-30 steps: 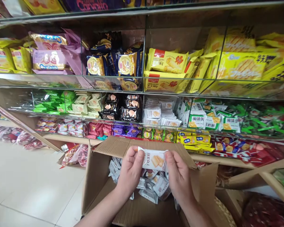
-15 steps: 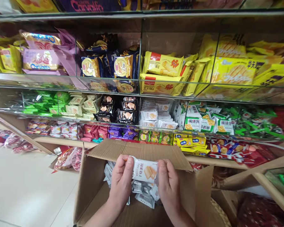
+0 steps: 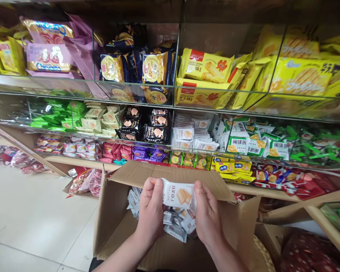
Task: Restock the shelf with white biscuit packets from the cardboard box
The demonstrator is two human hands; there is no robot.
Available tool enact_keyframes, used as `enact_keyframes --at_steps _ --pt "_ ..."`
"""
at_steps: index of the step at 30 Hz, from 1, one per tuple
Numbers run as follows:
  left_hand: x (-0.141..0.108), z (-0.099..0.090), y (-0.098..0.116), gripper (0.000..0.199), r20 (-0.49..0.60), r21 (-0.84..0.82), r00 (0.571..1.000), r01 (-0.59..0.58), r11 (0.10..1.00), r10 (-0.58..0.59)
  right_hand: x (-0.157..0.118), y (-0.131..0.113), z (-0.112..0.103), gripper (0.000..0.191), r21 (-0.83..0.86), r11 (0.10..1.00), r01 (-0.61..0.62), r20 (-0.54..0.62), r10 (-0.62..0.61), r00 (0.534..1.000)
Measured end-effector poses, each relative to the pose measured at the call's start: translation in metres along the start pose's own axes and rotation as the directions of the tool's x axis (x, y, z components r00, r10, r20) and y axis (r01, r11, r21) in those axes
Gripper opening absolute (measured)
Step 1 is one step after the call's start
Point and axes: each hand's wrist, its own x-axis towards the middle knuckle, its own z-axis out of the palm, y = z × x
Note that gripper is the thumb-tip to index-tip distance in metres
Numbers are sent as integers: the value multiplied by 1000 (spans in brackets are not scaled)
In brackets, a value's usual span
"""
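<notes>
A white wrapped cake packet (image 3: 179, 194) with a picture of yellow cake is stretched level between both hands. My left hand (image 3: 151, 207) pinches its left end between thumb and curled fingers. At the packet's right end, my right hand (image 3: 208, 211) grips the same way. Both are above an open cardboard box (image 3: 116, 234), which holds several similar small white packets (image 3: 175, 231). The box's back flap (image 3: 170, 175) lies just behind the packet.
Beyond the box, shelf bins hold white packets (image 3: 183, 136), black packets (image 3: 157, 132), yellow packs (image 3: 205, 68) and green-white packs (image 3: 238, 143). Bagged red goods (image 3: 87, 183) are left of the box; another carton (image 3: 272, 236) is at its right.
Both hands have lifted the packet slightly, and its face has tilted a little. The view has also shifted, so the shelves look nearer and higher.
</notes>
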Motion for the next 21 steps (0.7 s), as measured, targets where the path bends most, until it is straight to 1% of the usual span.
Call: enact_keyframes --at_steps 2,3,4,6,7,8,9,10,11,12,13,14,15,16,17,18,19,20,21 --pt "0 -6 -2 26 -3 47 998 -56 997 56 1 0 -8 32 -96 989 113 94 -104 990" --pt "0 -9 -3 28 -5 68 997 -79 995 80 0 -2 -12 30 -139 980 145 157 -123 980" --pt "0 -12 -3 29 -2 85 996 -90 992 91 -1 -5 -16 29 -177 971 159 235 -116 965" --pt "-1 -16 -2 30 22 101 998 -62 993 60 -3 -15 -22 28 -243 956 165 415 -52 908" --pt "-1 -18 -1 30 42 106 999 -35 994 31 -2 -22 -25 27 -276 946 170 485 -15 875" --pt "-1 -20 1 29 63 113 998 -18 993 11 0 -29 -28 26 -310 934 179 525 11 851" --pt "0 -22 3 27 80 122 997 -23 992 13 4 -38 -32 27 -344 918 196 529 17 848" --pt "0 -24 6 25 87 137 996 -43 990 31 11 -47 -35 29 -380 898 223 495 -7 869" --pt "1 -27 8 23 86 159 995 -73 985 60 21 -56 -39 31 -425 865 266 430 -65 900" --pt "2 -30 10 22 81 187 993 -102 977 88 33 -67 -41 32 -492 809 323 349 -156 924" --pt "2 -32 12 23 73 215 992 -120 969 107 48 -77 -43 32 -585 718 378 270 -267 925" --pt "2 -34 12 24 61 241 992 -121 963 110 64 -87 -44 31 -692 594 410 210 -378 902" --pt "0 -35 12 25 50 266 994 -110 958 100 82 -97 -43 28 -796 445 411 185 -467 865" --pt "-3 -36 11 26 39 287 996 -92 953 85 101 -105 -40 26 -879 290 379 188 -520 833" --pt "-7 -37 8 27 29 308 997 -73 949 67 119 -112 -37 25 -931 151 332 204 -539 818" --pt "-12 -37 5 27 21 331 999 -48 942 44 137 -118 -32 26 -959 41 282 217 -536 816" --pt "-16 -38 2 28 21 358 1000 -27 933 20 154 -123 -27 28 -970 -33 241 222 -522 823" --pt "-21 -40 -2 29 28 389 1000 -12 921 2 169 -126 -22 29 -974 -78 212 223 -500 837" --pt "-25 -43 -7 30 38 423 999 -8 906 -9 183 -127 -17 29 -976 -103 193 218 -476 852"
